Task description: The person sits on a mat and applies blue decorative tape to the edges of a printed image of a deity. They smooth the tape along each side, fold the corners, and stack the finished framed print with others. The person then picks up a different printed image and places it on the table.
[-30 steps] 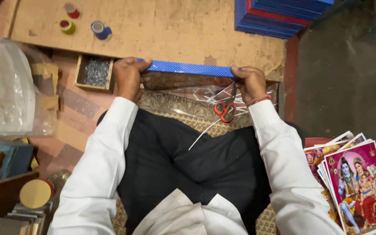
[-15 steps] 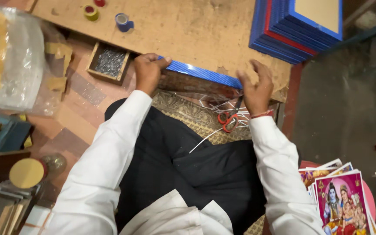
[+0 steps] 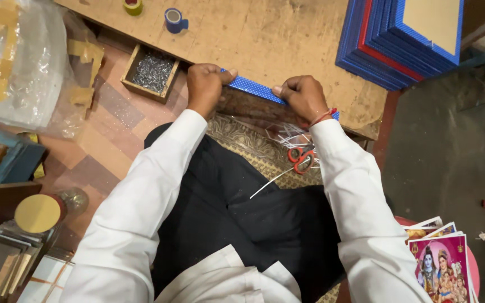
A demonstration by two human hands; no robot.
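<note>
I hold a blue glittery frame [image 3: 251, 87] on edge against the near side of a low wooden board [image 3: 270, 39]. My left hand [image 3: 206, 87] grips its left end. My right hand [image 3: 301, 96], with a red thread at the wrist, grips it nearer the middle, so most of the frame's right part is hidden behind that hand and sleeve. Red-handled scissors [image 3: 301, 159] lie on clear plastic wrap [image 3: 287, 134] below my right wrist, on a patterned mat [image 3: 248, 143] over my lap.
A stack of blue and red frames [image 3: 399, 39] sits at the board's far right. A small wooden box of nails [image 3: 151, 72] lies left of my left hand. Tape rolls [image 3: 174, 19] sit on the board. A plastic bag [image 3: 15, 62] is far left, printed pictures [image 3: 442, 264] bottom right.
My right hand has slid left along the frame toward the left hand. The camera view has tilted and shifted, bringing the frame stack further into view.
</note>
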